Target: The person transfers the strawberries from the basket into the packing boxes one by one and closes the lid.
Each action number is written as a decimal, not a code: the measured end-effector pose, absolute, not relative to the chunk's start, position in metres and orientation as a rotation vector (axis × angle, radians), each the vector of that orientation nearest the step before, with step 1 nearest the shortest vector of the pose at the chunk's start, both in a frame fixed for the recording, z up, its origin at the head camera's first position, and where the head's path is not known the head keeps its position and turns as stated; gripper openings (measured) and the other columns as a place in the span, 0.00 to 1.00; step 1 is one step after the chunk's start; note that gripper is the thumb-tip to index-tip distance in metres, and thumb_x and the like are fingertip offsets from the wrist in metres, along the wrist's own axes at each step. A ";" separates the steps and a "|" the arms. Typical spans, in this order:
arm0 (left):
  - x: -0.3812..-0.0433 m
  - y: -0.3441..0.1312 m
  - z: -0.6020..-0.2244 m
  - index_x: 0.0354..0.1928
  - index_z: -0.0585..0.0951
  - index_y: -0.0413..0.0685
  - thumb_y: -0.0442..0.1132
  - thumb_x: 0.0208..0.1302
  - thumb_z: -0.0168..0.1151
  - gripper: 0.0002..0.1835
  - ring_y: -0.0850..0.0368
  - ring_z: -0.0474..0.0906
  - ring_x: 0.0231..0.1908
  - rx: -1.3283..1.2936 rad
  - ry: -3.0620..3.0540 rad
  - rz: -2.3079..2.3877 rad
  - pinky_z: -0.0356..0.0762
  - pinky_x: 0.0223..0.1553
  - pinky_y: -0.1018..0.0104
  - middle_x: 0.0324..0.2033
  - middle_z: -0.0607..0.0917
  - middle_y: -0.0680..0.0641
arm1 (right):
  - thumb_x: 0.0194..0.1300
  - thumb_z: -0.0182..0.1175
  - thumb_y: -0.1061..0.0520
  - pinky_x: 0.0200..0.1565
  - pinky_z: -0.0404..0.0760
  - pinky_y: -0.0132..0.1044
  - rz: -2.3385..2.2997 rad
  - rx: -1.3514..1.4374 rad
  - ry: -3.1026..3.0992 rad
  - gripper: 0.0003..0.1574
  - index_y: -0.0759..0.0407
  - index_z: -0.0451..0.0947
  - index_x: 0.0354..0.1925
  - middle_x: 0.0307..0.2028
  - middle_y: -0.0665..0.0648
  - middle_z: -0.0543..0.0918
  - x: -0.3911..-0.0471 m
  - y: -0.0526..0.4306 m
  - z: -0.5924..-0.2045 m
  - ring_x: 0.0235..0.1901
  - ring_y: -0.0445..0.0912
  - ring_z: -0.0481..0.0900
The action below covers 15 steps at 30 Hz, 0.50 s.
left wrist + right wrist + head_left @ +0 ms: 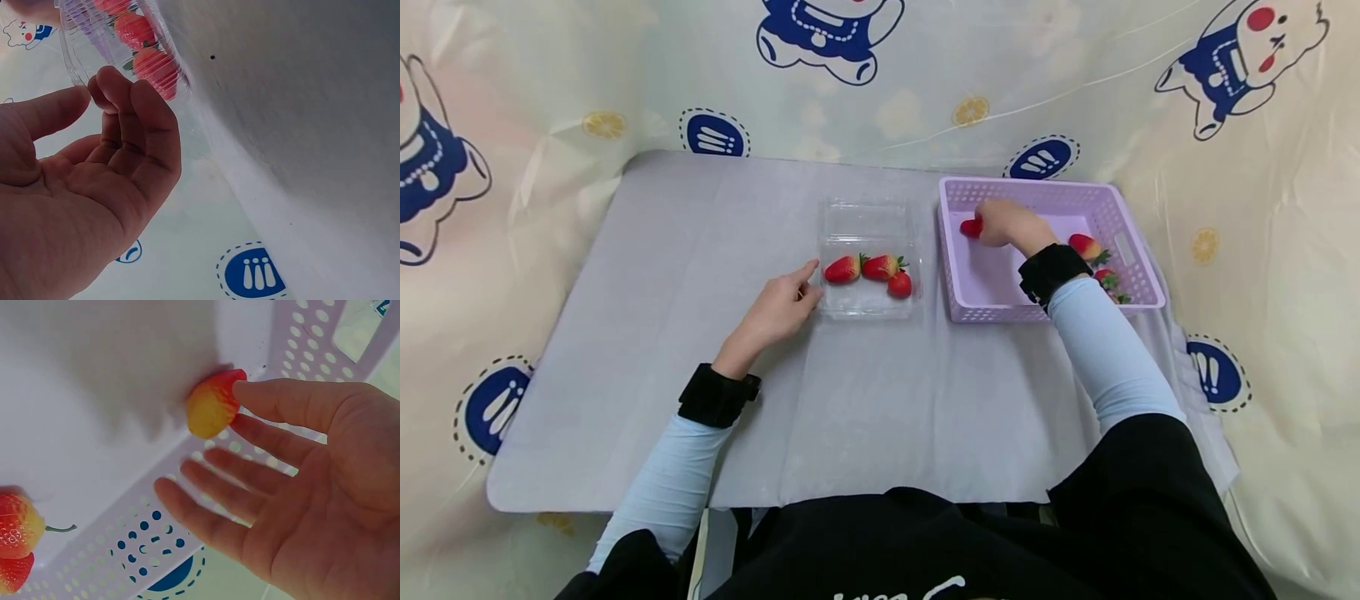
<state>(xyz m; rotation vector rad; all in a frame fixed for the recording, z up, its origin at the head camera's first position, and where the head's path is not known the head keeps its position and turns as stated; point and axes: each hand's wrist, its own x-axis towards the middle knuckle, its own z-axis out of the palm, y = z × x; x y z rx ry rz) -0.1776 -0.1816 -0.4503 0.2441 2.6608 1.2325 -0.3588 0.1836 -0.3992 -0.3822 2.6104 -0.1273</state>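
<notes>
In the purple basket [964, 313], my right hand [1011, 225] pinches a red and yellow strawberry [212, 406] by its red end, between thumb and index finger. Its other fingers are spread beside the basket's perforated wall. My left hand [778, 308] is at the left edge of a clear plastic box [868, 221], thumb and fingertips at the rim in the left wrist view, fingers curled. Inside the box lie a strawberry [842, 269] on the left, another strawberry [880, 267] beside it and a smaller red strawberry [900, 285] at front right.
More strawberries [1084, 246] lie along the right side of the basket. Box and basket stand side by side on a grey cloth-covered table [715, 217]. A printed curtain [925, 100] hangs behind and around the table.
</notes>
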 end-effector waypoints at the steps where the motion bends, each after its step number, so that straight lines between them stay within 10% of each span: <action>1: -0.178 -0.182 -0.450 0.81 0.60 0.36 0.37 0.81 0.55 0.32 0.51 0.67 0.24 0.246 2.662 1.234 0.67 0.27 0.62 0.27 0.74 0.44 | 0.74 0.58 0.61 0.55 0.75 0.52 -0.143 -0.380 2.603 0.17 0.69 0.75 0.57 0.47 0.67 0.77 -0.359 0.183 -0.398 0.48 0.60 0.74; 15: -0.179 -0.181 -0.451 0.81 0.60 0.35 0.37 0.81 0.55 0.32 0.52 0.66 0.24 0.258 2.677 1.222 0.66 0.26 0.63 0.27 0.73 0.45 | 0.68 0.65 0.65 0.55 0.76 0.52 -0.159 -0.418 2.574 0.17 0.70 0.78 0.53 0.47 0.67 0.79 -0.354 0.181 -0.396 0.49 0.60 0.74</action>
